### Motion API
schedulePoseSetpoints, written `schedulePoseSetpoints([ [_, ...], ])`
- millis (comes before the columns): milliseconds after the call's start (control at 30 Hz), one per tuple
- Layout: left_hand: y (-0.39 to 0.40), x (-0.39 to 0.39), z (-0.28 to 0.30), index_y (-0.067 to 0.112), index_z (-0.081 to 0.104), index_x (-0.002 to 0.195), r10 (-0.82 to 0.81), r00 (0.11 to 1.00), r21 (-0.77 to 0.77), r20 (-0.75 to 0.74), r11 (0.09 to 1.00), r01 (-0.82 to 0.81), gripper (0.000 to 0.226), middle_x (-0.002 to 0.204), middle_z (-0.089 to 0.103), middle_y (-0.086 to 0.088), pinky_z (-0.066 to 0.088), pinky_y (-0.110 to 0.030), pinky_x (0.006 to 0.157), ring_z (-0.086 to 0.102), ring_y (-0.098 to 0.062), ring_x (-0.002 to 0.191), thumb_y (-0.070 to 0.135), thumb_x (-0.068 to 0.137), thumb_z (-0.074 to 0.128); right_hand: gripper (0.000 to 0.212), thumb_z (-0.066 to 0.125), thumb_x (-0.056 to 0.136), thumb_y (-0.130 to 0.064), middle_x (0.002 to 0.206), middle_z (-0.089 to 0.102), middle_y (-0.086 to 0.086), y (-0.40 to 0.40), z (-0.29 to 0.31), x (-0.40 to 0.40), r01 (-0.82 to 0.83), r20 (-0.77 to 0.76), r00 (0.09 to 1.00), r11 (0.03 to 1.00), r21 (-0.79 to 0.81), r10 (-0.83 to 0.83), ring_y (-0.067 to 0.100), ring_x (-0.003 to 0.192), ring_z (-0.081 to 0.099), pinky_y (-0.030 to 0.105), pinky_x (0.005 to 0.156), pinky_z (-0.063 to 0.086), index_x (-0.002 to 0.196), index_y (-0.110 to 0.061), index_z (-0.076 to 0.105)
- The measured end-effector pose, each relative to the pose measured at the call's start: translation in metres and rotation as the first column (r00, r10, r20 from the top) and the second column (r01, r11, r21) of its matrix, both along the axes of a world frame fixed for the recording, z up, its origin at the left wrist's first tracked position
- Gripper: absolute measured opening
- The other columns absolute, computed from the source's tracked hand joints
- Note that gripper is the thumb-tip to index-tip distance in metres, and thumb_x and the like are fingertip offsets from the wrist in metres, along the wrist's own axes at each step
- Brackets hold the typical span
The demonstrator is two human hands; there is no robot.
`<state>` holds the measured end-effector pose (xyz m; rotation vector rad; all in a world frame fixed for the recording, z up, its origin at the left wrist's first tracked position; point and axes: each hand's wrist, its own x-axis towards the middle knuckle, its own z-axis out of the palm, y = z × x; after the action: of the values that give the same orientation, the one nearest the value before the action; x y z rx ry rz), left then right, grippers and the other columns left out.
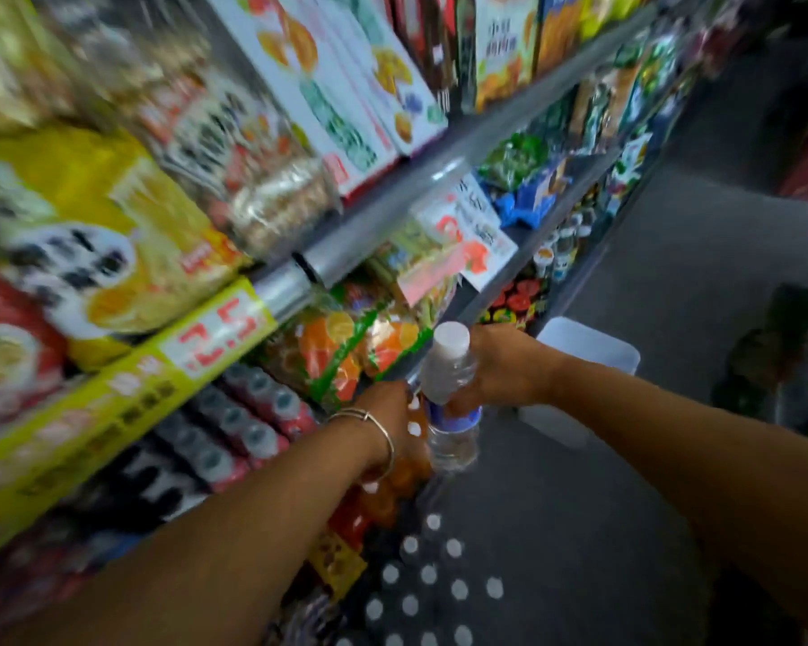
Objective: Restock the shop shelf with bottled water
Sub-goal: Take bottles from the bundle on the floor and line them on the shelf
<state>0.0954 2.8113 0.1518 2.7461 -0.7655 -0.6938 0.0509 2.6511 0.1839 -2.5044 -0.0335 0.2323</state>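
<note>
Bottle (451, 398), full so hefty, smooth, thin-walled: held at shoulder by right hand (500, 366) grip; left hand (388, 412) grip unclear.

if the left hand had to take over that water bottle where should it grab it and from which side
Take the water bottle low on its clear body, below the blue label, coming from the shelf side. It stands roughly upright with the white cap up; the right hand already wraps the shoulder from the aisle side, leaving the lower body bare. The left hand is already beside it; its grip is unclear.
</note>
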Motion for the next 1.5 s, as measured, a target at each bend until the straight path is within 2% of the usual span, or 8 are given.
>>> schedulePoseSetpoints([
  [267, 0.033, -0.033, 0.245, -0.001, 0.052, 0.122, -0.104, 0.99, -0.013, 0.094, 0.994, 0.106, 0.049, 0.126, 0.057, -0.017, 0.039, -0.029, 0.089, 0.054, -0.029, 0.115, 0.022, 0.083, 0.069, 0.02, 0.081, 0.069, -0.02, 0.072, 0.061, 0.001, 0.028, 0.25, -0.017, -0.11, 0.123, 0.986, 0.993, -0.035, 0.113, 0.012, 0.069, 0.056, 0.026, 0.066, 0.044, 0.08, -0.009, 0.07],
  [433, 0.061, -0.046, 0.364, 0.006, 0.059, 0.085, -0.039, 0.981, -0.113, 0.188, 0.992, 0.061, 0.024, 0.093, 0.059, -0.011, 0.038, -0.025, 0.063, 0.05, -0.016, 0.082, 0.022, 0.076, 0.075, 0.011, 0.076, 0.074, -0.012, 0.069, 0.062, 0.001, 0.053, 0.377, -0.033, -0.177, 0.231, 0.959, 0.984, 0.025, 0.167, 0.01, 0.06, 0.056, 0.024, 0.053, 0.049, 0.082, -0.01, 0.069],
  [600, 0.092, -0.052, 0.458, 0.001, 0.06, 0.103, 0.07, 0.955, -0.238, 0.287, 0.971, 0.0, 0.042, 0.103, 0.066, -0.013, 0.048, -0.038, 0.091, 0.062, -0.028, 0.098, 0.023, 0.072, 0.079, 0.033, 0.08, 0.06, -0.025, 0.071, 0.061, 0.005, 0.08, 0.47, -0.031, -0.239, 0.331, 0.918, 0.971, 0.015, 0.221, 0.018, 0.063, 0.057, 0.024, 0.048, 0.047, 0.082, -0.003, 0.07],
  [667, 0.106, -0.054, 0.49, 0.001, 0.06, 0.111, 0.13, 0.946, -0.283, 0.296, 0.958, -0.043, 0.049, 0.109, 0.067, -0.013, 0.049, -0.041, 0.095, 0.063, -0.026, 0.099, 0.024, 0.071, 0.079, 0.025, 0.077, 0.057, -0.026, 0.06, 0.061, -0.002, 0.09, 0.5, -0.03, -0.266, 0.377, 0.896, 0.963, 0.04, 0.233, 0.015, 0.057, 0.055, 0.022, 0.044, 0.044, 0.072, -0.009, 0.069],
  [767, 0.126, -0.06, 0.533, 0.003, 0.057, 0.119, 0.218, 0.934, -0.375, 0.283, 0.922, -0.102, 0.055, 0.114, 0.065, -0.01, 0.049, -0.038, 0.097, 0.061, -0.023, 0.104, 0.022, 0.072, 0.078, 0.047, 0.073, 0.051, -0.035, 0.065, 0.061, 0.003, 0.103, 0.542, -0.022, -0.303, 0.454, 0.853, 0.953, 0.029, 0.258, 0.02, 0.064, 0.055, 0.023, 0.045, 0.043, 0.084, -0.001, 0.07],
  [1000, 0.157, -0.047, 0.591, 0.007, 0.055, 0.123, 0.387, 0.878, -0.516, 0.281, 0.832, -0.202, 0.054, 0.111, 0.063, -0.006, 0.05, -0.02, 0.072, 0.059, -0.018, 0.096, 0.02, 0.074, 0.076, 0.068, 0.075, 0.037, -0.046, 0.079, 0.06, 0.014, 0.13, 0.614, 0.017, -0.38, 0.551, 0.789, 0.921, 0.091, 0.271, 0.024, 0.07, 0.054, 0.028, 0.059, 0.04, 0.087, 0.0, 0.069],
  [1167, 0.161, -0.016, 0.598, 0.006, 0.059, 0.114, 0.484, 0.829, -0.588, 0.281, 0.769, -0.25, 0.046, 0.098, 0.064, -0.007, 0.051, -0.03, 0.081, 0.059, -0.022, 0.092, 0.018, 0.073, 0.077, 0.035, 0.079, 0.063, -0.037, 0.077, 0.06, 0.01, 0.136, 0.636, 0.059, -0.364, 0.596, 0.764, 0.928, 0.083, 0.246, 0.022, 0.065, 0.054, 0.027, 0.061, 0.042, 0.08, -0.008, 0.07],
  [1500, 0.136, 0.051, 0.587, 0.011, 0.054, 0.072, 0.625, 0.745, -0.695, 0.233, 0.643, -0.321, 0.02, 0.072, 0.058, -0.006, 0.055, -0.032, 0.073, 0.057, -0.015, 0.066, 0.013, 0.079, 0.073, 0.066, 0.074, 0.057, -0.066, 0.094, 0.065, 0.007, 0.146, 0.642, 0.141, -0.237, 0.676, 0.704, 0.969, -0.065, 0.218, 0.023, 0.087, 0.061, 0.029, 0.068, 0.044, 0.09, -0.009, 0.068],
])
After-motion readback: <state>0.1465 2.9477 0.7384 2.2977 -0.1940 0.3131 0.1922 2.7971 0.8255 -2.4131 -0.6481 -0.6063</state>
